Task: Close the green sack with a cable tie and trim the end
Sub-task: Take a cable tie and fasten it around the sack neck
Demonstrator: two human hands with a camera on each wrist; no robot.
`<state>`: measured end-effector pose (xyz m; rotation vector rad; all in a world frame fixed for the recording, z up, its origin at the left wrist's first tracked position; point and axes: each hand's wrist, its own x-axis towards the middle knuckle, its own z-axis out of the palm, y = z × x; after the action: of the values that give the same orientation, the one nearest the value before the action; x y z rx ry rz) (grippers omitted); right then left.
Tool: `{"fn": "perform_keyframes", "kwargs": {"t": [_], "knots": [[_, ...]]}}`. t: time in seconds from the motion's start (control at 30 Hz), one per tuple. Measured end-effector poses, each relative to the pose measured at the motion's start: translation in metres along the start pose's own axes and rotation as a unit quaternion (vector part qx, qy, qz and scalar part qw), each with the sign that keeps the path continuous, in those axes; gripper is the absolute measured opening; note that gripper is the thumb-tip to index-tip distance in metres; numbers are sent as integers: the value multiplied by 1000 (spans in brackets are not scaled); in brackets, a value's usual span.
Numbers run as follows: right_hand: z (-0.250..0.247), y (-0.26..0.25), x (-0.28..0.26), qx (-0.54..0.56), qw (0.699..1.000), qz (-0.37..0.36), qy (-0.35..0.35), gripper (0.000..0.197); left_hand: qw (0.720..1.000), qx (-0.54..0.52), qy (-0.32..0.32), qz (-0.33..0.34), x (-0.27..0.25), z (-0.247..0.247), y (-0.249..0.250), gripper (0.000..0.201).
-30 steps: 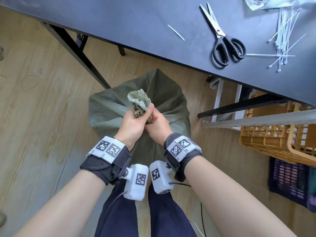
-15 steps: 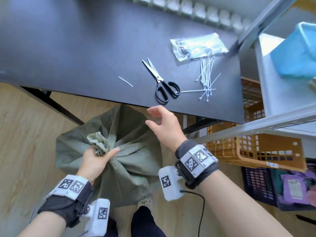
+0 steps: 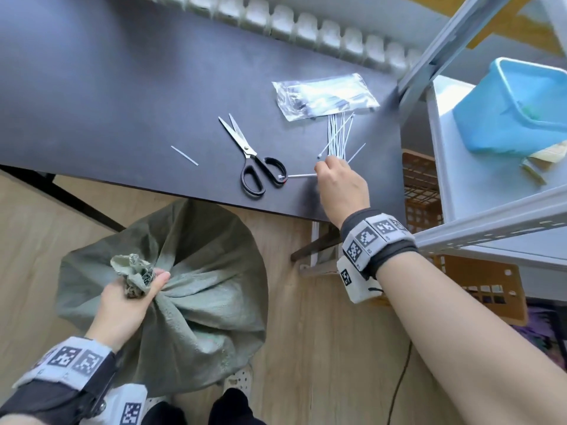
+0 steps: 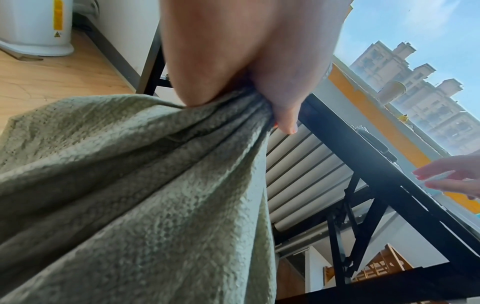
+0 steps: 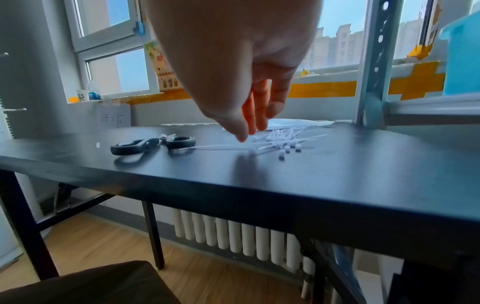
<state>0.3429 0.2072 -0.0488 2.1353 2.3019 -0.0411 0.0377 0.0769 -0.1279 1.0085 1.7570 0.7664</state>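
Note:
The green sack (image 3: 196, 289) stands on the floor in front of the dark table (image 3: 122, 96). My left hand (image 3: 129, 299) grips its bunched neck (image 4: 244, 107), with the ruffled top sticking up past my thumb. My right hand (image 3: 329, 171) hovers over the table with fingers pointing down (image 5: 249, 127), just above a loose pile of white cable ties (image 3: 337, 136) (image 5: 278, 142). It holds nothing. One single tie (image 3: 299, 176) lies between my fingers and the black-handled scissors (image 3: 251, 161) (image 5: 153, 145).
A clear plastic bag (image 3: 325, 96) of ties lies behind the pile. A short cut-off tie piece (image 3: 184, 155) lies left of the scissors. A metal shelf (image 3: 478, 185) with a blue tub (image 3: 518, 108) stands right; orange crates (image 3: 478, 277) sit below.
My right hand let go of the sack neck and reached up over the table to the cable ties. My left hand alone now holds the neck.

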Motion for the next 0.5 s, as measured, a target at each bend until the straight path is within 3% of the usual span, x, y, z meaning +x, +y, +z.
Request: {"fn": "perform_keyframes", "kwargs": {"t": [0.13, 0.3, 0.5], "knots": [[7, -5, 14, -65, 997, -24, -20, 36, 1000, 18, 10, 12, -1, -4, -6, 13], [11, -3, 25, -87, 994, -63, -28, 37, 1000, 16, 4, 2, -1, -11, -11, 3], [11, -4, 15, -51, 999, -10, -7, 39, 1000, 7, 1, 2, -3, -13, -7, 4]]}}
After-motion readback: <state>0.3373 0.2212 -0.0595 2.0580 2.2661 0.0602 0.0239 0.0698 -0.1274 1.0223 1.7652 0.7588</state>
